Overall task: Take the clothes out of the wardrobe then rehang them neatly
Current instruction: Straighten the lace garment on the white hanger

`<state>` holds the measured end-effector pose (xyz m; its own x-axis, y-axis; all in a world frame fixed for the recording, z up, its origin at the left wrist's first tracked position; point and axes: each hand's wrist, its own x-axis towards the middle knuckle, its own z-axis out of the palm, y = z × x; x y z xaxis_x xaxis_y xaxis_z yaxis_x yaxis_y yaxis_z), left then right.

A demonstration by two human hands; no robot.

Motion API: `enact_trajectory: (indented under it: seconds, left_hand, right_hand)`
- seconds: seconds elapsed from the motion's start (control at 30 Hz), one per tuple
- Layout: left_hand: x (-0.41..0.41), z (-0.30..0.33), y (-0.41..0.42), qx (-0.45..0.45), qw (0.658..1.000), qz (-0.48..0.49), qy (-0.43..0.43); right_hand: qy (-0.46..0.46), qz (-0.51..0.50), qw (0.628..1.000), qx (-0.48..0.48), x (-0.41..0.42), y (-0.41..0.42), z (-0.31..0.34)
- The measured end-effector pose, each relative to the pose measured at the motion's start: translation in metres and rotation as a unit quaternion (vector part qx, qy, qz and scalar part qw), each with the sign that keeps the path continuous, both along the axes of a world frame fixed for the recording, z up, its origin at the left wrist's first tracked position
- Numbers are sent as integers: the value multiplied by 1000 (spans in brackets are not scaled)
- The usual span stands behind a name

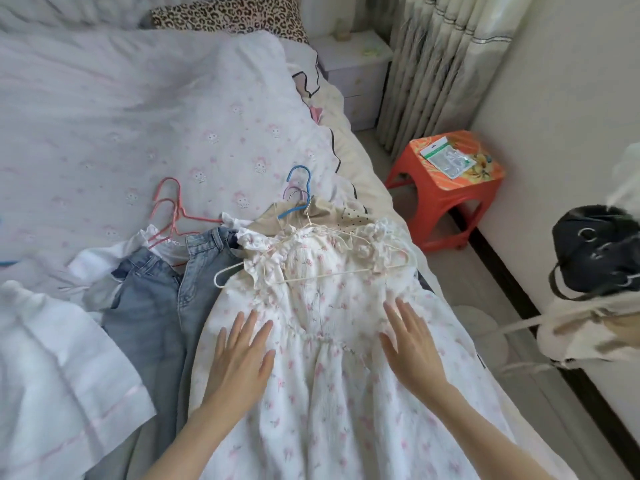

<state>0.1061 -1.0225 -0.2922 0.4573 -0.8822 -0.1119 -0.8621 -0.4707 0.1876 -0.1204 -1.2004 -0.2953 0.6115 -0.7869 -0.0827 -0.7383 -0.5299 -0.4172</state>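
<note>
A white floral dress (322, 306) lies spread on the bed, a white wire hanger (346, 271) lying across its ruffled top. My left hand (239, 362) lies flat on the dress's left side, fingers straight. My right hand (412, 348) lies flat on its right side at the waist seam. Left of the dress lie blue jeans (156, 299) over a white garment on pink hangers (173, 213). A beige garment (325, 209) on a blue hanger (298, 192) peeks out above the dress. Another white garment (55, 368) lies at the near left.
The bed (121, 116) has a pale floral cover and a leopard pillow (228, 12) at the head. Right of the bed stand an orange stool (446, 188) and a white nightstand (356, 71). A black bag (599, 251) and a cream bag (588, 330) hang at the right edge.
</note>
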Motion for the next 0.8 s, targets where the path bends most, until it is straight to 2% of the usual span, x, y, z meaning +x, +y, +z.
enact_trajectory:
  seconds: [0.07,0.17,0.43,0.6,0.7,0.8]
  left_hand:
    - [-35,8,22,20,1000,-11,12]
    - [-81,19,49,31,996,-81,11]
    - [-164,55,73,-13,970,-241,34]
    - [-207,53,112,26,944,-327,43]
    - [-226,50,128,55,916,-397,34]
    - [-253,59,132,54,897,-435,64]
  right_hand:
    - [20,-6,1000,-5,-32,33,9]
    - [42,-36,998,-18,-78,77,28]
    - [36,-187,980,-59,-189,186,66]
    - [35,-313,948,-42,-247,275,72]
    - [61,-385,920,-45,-287,331,81]
    - [95,-450,887,-48,-328,387,91]
